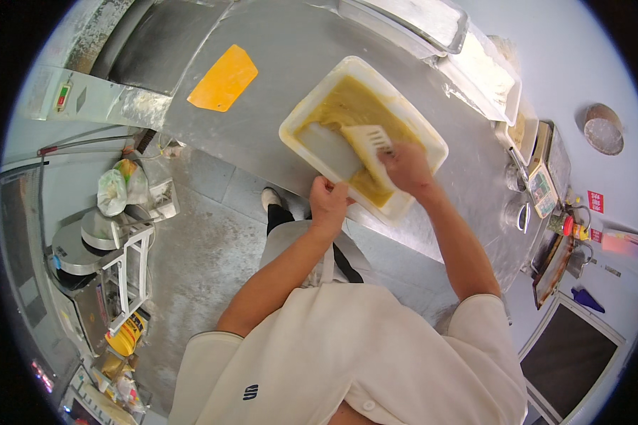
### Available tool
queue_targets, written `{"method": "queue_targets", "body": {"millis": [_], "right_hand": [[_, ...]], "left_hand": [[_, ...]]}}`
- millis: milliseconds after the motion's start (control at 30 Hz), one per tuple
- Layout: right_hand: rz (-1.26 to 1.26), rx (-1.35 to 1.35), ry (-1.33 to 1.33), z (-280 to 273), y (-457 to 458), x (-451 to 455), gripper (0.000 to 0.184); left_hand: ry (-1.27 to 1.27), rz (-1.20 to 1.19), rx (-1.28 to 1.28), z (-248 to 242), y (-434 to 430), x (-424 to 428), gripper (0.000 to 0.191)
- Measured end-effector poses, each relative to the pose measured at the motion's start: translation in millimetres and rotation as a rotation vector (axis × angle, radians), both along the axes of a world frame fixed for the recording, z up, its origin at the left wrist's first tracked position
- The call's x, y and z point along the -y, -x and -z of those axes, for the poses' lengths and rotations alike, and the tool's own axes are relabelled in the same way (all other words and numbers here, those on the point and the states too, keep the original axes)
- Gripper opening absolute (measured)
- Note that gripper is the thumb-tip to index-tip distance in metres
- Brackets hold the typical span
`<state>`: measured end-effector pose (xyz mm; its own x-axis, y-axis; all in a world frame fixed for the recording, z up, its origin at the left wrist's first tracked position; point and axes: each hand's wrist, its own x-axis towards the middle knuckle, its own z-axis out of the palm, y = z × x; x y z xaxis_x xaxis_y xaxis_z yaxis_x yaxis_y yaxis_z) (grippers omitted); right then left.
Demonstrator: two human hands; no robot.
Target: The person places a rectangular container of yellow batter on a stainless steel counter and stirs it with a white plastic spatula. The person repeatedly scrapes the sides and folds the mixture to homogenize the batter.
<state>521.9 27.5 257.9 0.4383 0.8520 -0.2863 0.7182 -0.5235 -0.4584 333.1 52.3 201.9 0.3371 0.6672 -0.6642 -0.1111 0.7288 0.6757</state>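
A white plastic tray (pixel 364 71) stands at an angle on the stainless-steel worktop (pixel 276 64). Thick yellow-brown paste (pixel 367 106) coats much of its bottom, with a bare patch left of the middle. My right hand (pixel 408 166) grips a pale slotted scraper or spatula (pixel 362 139), whose long edge lies in the paste; its grip is hidden by my fingers. My left hand (pixel 330 204) holds the tray's near rim, thumb on top. An orange flat dough scraper (pixel 224 79) lies alone on the worktop, left of the tray.
White bins with flour (pixel 481 74) line the worktop's far right edge. Beyond them are a weighing scale (pixel 542 188), metal cups (pixel 517 217) and a jar with a red lid (pixel 561 224). A white stepladder-like frame (pixel 130 271) and bags (pixel 111 192) stand left, beyond the floor.
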Motion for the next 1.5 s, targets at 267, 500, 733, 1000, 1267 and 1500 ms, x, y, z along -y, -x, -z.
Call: {"method": "queue_targets", "body": {"millis": [267, 500, 733, 1000, 1267, 1500], "right_hand": [[-0.240, 0.019, 0.121, 29, 36, 18, 0.021], [-0.251, 0.122, 0.136, 32, 2, 7, 0.019], [-0.224, 0.260, 0.087, 20, -20, -15, 0.015], [-0.202, 0.082, 0.042, 4, -1, 5, 0.020], [-0.345, 0.147, 0.031, 32, 14, 28, 0.013], [-0.452, 0.289, -0.044, 30, -30, 24, 0.008]], "left_hand": [[-0.016, 0.046, -0.026, 1, -1, 0, 0.018], [-0.050, 0.072, -0.038, 0, 0, 0, 0.018], [-0.056, 0.043, -0.037, -2, 1, -1, 0.015], [-0.023, 0.080, -0.004, -1, 3, -4, 0.020], [-0.084, 0.015, -0.023, 5, 2, -1, 0.016], [-0.086, -0.004, 0.024, 11, 1, 1, 0.016]]}}
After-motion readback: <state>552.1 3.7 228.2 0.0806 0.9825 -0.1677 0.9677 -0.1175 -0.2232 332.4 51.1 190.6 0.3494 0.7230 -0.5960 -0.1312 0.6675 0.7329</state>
